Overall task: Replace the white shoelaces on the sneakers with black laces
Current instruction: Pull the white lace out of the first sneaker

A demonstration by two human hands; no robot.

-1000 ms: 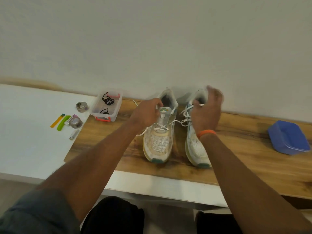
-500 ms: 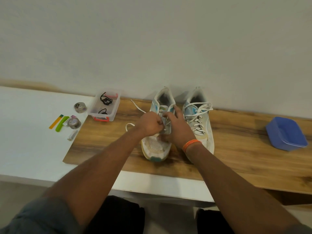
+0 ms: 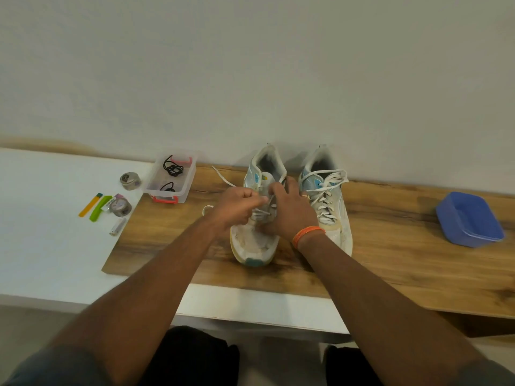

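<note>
both hands are working the left sneaker (image 3: 255, 240) on the counter (image 3: 390, 263), left hand (image 3: 237, 207) pinching its white lace (image 3: 223, 178), right hand (image 3: 289, 210) gripping the tongue area, black laces (image 3: 172, 167) lying at 10 o'clock.

I see a wooden board (image 3: 390, 263) on a white table (image 3: 50, 246). On the board: two sneakers (image 3: 331, 201) side by side, clear box (image 3: 171, 176) w/ black laces at its left end, blue container (image 3: 471, 218) far right. On the white top: tape rolls (image 3: 121, 205), small bits.
</note>
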